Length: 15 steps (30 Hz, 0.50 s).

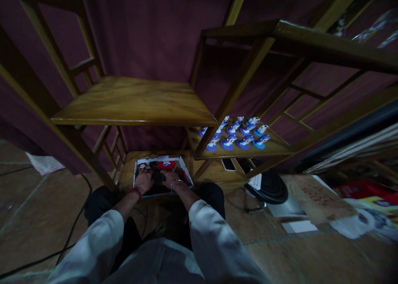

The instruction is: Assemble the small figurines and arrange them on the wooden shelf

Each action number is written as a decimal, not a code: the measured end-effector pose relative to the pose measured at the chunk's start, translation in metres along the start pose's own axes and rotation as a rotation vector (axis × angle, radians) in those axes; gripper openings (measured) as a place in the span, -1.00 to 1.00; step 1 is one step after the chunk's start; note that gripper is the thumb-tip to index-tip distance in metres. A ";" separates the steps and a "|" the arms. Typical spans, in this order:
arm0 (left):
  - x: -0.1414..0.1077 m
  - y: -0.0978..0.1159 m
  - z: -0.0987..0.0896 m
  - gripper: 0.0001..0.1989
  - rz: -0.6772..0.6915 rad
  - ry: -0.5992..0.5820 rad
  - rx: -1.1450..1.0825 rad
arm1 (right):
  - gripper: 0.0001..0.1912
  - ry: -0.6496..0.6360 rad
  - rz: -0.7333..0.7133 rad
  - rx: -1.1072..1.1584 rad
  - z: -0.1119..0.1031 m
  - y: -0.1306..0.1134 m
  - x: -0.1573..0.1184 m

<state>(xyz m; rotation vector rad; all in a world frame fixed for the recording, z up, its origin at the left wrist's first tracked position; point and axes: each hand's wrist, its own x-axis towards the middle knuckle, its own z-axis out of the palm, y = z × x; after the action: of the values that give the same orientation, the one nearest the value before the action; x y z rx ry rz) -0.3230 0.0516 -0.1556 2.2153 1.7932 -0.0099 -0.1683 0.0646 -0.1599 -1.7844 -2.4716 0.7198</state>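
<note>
Low in front of me, a shallow white box point(187, 168) sits on the bottom wooden shelf. Both of my hands reach down into it. My left hand point(144, 181), a red bead bracelet at its wrist, is at the box's left side with the fingers curled down among dark pieces. Close by, my right hand point(170, 178), wearing a pale bangle, bends its fingers toward a dark object point(159, 177) between the hands. What either hand grips is too dim to name. Small figurines with dark hair point(143, 166) and a red piece point(166, 164) lie along the box's far side.
A wooden shelf board point(137, 101) juts out above the box. To the right, several purple-and-blue figurines point(229, 142) stand in rows on another shelf, with a phone point(228, 164) below. A black round stool point(270, 187) and a cardboard sheet point(320, 197) are farther right; a cable point(73, 230) runs across the floor.
</note>
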 end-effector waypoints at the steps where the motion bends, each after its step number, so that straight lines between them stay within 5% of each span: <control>1: 0.000 0.000 0.001 -0.64 0.029 -0.009 -0.007 | -0.49 -0.012 -0.004 -0.008 -0.001 0.000 -0.001; 15: 0.000 0.000 0.001 -0.66 0.038 -0.047 -0.008 | -0.44 -0.022 -0.020 0.027 0.002 0.006 0.003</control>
<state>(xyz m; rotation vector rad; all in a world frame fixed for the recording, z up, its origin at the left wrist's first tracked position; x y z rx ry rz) -0.3232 0.0512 -0.1564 2.2243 1.7233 -0.0457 -0.1641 0.0686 -0.1644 -1.7493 -2.4771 0.7716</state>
